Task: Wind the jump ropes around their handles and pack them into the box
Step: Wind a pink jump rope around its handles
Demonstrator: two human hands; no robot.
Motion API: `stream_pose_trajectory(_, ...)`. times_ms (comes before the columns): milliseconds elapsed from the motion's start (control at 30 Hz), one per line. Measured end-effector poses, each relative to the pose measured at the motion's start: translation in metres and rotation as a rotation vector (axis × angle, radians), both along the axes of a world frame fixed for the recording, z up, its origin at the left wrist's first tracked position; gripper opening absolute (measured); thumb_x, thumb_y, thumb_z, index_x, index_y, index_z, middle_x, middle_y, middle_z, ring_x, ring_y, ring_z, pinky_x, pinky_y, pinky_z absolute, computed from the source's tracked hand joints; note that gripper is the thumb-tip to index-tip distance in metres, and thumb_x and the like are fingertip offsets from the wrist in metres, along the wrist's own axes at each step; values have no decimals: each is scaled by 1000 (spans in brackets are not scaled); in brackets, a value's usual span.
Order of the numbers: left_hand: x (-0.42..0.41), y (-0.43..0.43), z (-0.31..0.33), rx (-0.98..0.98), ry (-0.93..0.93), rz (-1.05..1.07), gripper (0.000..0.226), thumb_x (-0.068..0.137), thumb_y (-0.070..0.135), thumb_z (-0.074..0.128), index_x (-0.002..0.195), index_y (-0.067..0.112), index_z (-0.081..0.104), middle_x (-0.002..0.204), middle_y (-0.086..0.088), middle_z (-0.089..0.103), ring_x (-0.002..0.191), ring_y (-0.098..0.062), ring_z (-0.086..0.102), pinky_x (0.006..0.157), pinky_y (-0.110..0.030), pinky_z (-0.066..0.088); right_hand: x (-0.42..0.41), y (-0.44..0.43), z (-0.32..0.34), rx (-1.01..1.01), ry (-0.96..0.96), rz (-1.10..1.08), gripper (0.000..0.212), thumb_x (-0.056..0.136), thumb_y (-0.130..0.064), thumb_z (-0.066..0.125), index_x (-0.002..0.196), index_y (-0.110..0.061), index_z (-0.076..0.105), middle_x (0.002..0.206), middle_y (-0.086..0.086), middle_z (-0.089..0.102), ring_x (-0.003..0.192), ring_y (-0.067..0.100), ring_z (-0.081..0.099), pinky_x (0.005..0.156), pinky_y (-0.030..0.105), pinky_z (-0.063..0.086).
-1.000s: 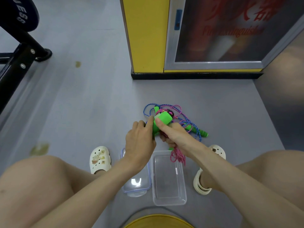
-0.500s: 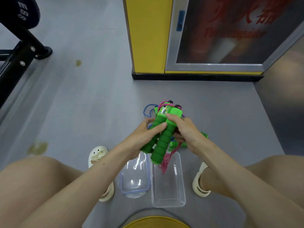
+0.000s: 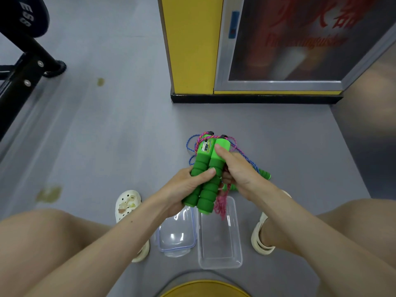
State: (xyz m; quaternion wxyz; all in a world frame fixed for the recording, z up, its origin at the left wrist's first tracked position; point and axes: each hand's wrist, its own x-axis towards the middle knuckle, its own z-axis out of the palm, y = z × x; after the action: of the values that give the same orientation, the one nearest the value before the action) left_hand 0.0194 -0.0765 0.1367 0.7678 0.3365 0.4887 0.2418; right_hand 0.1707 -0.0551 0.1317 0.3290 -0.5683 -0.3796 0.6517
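Your left hand [image 3: 184, 185] is wrapped round the two green foam handles [image 3: 205, 174] near their middle, thumb laid across the front and fingers curled behind, so the pair sits side by side and tilted, heads away from you. One of the handles shows a small counter window [image 3: 206, 146] near its head. Your right hand [image 3: 237, 170] grips the same pair higher up: the thumb presses on the head of the right-side handle and the fingers curl round behind, though how they lie back there is hidden. The pink rope [image 3: 220, 205] loops at the handle heads and hangs in a bunch below your right hand, dangling over the far end of the clear plastic box [image 3: 219, 243]. That box stands open on the grey floor [image 3: 120, 136] between your feet, with its lid [image 3: 176, 234] lying just beside it on your left. The held handles are above the far ends of box and lid. Beyond your hands, the blue rope [image 3: 189, 144] lies on the floor, and another green handle [image 3: 265, 174] pokes out past your right wrist.
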Motion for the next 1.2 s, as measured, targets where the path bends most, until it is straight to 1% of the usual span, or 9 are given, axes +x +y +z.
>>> stream_pose_trajectory(167, -2, 7, 3, 4, 37, -12, 24, 81, 9, 68, 104, 4, 66, 92, -16, 72, 82, -27, 70, 70, -34, 58, 5, -1, 3, 28, -43, 46, 43, 96, -47, 44, 86, -9, 64, 49, -11, 57, 38, 0, 47, 44, 17, 38)
stream_pose_trajectory(333, -8, 14, 2, 92, 147, 51, 17, 83, 6, 69, 99, 5, 66, 91, -17, 70, 79, -31, 69, 70, -36, 58, 10, 4, 2, -64, -157, 46, 79, 80, -77, 29, 83, -9, 69, 60, 6, 67, 49, 15, 59, 54, 24, 47)
stream_pose_trajectory(433, -14, 20, 3, 142, 223, 134, 12, 81, 5, 70, 92, 7, 66, 86, -16, 69, 73, -28, 68, 70, -37, 57, 12, 2, -1, -90, -163, 93, 61, 94, -58, 37, 78, -8, 67, 61, 10, 63, 45, 14, 53, 51, 23, 45)
stream_pose_trajectory(600, -21, 22, -3, 276, 498, 93, 15, 76, 7, 77, 81, 14, 65, 75, -12, 69, 68, -26, 65, 66, -36, 55, 12, -6, -3, 1, -266, 203, 16, 90, -19, 63, 87, -5, 69, 54, 3, 56, 36, 6, 38, 39, 18, 31)
stream_pose_trajectory(767, -23, 21, -12, 564, 1014, -97, 25, 73, 34, 75, 79, 20, 56, 77, -2, 64, 79, -26, 61, 68, -35, 47, 11, -6, -6, 2, -408, 263, 32, 97, -26, 53, 77, -3, 65, 50, 5, 58, 35, 6, 46, 41, 17, 39)
stream_pose_trajectory(833, -22, 20, -12, 584, 1059, -118, 26, 75, 37, 74, 82, 21, 54, 79, -2, 63, 82, -27, 59, 67, -34, 45, 11, -6, -5, 43, -452, 245, 36, 98, -28, 49, 73, -8, 64, 50, 1, 55, 35, 2, 42, 40, 14, 34)
stream_pose_trajectory(1000, -20, 19, -12, 632, 1160, -125, 27, 78, 40, 70, 88, 20, 54, 81, 0, 62, 83, -27, 58, 63, -31, 38, 7, -7, -2, 10, -286, 222, 34, 98, -22, 50, 81, 3, 66, 52, 1, 53, 34, 3, 35, 38, 14, 27)
stream_pose_trajectory(1100, -16, 15, -12, 718, 1265, -146, 25, 84, 39, 65, 95, 19, 54, 85, -1, 63, 84, -28, 59, 62, -31, 36, 5, -9, 0, -49, -244, 286, 24, 96, -19, 53, 94, -1, 69, 50, 1, 50, 37, 7, 31, 41, 18, 25)
stream_pose_trajectory(1200, -12, 10, -14, 860, 1423, -194, 23, 91, 33, 58, 105, 17, 50, 92, -3, 62, 85, -29, 59, 59, -31, 31, 3, -9, 0, -65, -158, 250, 25, 99, -15, 48, 86, -6, 68, 54, 3, 54, 37, 6, 34, 45, 20, 29)
